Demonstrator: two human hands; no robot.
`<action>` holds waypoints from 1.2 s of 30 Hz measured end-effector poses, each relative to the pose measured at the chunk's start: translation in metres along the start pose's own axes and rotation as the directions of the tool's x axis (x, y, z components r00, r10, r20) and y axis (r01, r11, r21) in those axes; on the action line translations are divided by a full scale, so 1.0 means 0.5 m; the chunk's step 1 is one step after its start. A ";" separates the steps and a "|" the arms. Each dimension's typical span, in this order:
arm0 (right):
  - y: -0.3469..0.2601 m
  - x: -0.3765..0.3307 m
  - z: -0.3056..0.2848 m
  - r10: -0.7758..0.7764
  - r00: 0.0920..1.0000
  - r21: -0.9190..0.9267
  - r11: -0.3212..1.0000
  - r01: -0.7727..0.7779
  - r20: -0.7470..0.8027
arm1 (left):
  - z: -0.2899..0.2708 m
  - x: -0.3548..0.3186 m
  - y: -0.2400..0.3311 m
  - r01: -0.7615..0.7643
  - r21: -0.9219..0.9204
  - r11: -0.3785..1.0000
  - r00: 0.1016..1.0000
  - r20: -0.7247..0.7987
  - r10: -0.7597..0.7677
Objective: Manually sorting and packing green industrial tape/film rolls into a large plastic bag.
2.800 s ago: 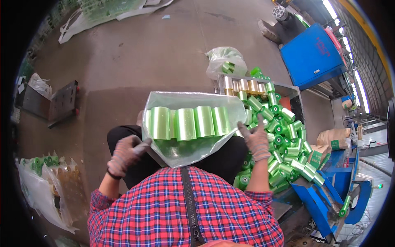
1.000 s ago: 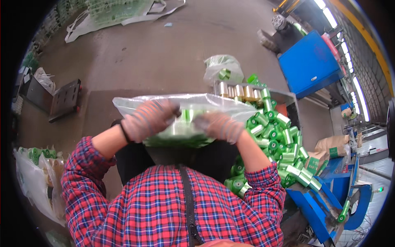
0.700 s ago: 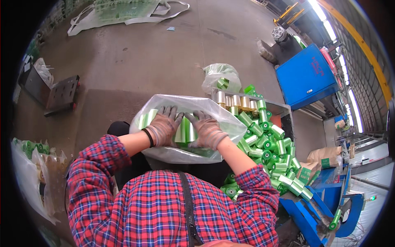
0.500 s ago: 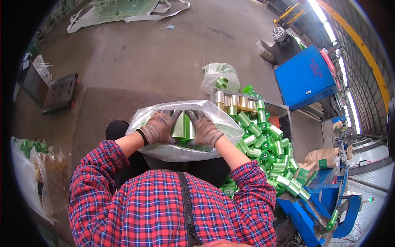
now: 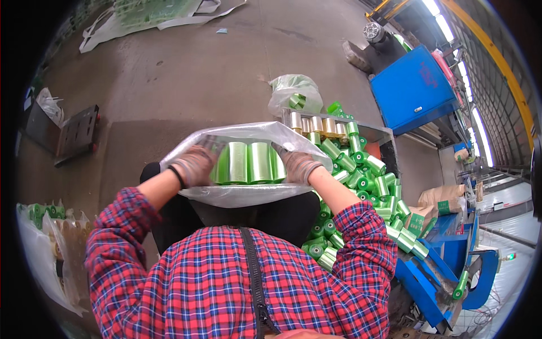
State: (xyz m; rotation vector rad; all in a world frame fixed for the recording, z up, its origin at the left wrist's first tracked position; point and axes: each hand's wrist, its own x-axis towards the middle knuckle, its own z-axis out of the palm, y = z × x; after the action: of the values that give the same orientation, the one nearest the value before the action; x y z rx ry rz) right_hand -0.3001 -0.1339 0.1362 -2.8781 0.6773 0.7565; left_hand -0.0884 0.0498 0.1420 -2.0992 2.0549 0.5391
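A clear plastic bag (image 5: 248,196) lies with its mouth open in front of my body. Inside it stands a row of green film rolls (image 5: 261,163), side by side. My left hand (image 5: 197,163), in a striped grey work glove, reaches into the bag at the row's left end; its outstretched fingers are a little blurred. At the right end, my gloved right hand (image 5: 298,165) rests against the rolls with its fingers extended, some of them partly hidden by the rolls and bag. The bag's bottom is out of sight.
Loose green rolls (image 5: 362,183) lie heaped at my right, beside a metal-edged bin (image 5: 385,134) holding pale rolls. Behind it sits another filled plastic bag (image 5: 282,99). A blue cabinet (image 5: 415,90) stands far right. Bagged rolls (image 5: 65,248) are at my left.
My hands have moved apart, from the middle of the bag to the two ends of the row. More green rolls show between them. The whole view has shifted slightly.
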 end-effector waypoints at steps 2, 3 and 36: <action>-0.008 0.012 0.020 -0.042 0.999 -0.105 0.994 0.043 0.005 | -0.011 -0.020 -0.023 0.079 -0.024 0.997 0.993 0.095 -0.077; -0.018 0.020 0.027 -0.080 0.997 -0.211 0.974 0.083 0.025 | -0.016 -0.026 -0.024 0.116 -0.043 0.992 0.983 0.145 -0.109; 0.217 -0.117 0.698 0.657 0.670 0.782 0.194 -0.593 0.345 | -0.228 -0.051 0.084 -0.256 -0.377 0.890 0.966 -0.139 0.219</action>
State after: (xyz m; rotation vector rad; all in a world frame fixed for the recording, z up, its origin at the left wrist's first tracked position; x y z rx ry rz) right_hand -0.5493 -0.1404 -0.1375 -1.5874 1.7172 0.1781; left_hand -0.1132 0.0312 0.2623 -2.1121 2.4487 0.9839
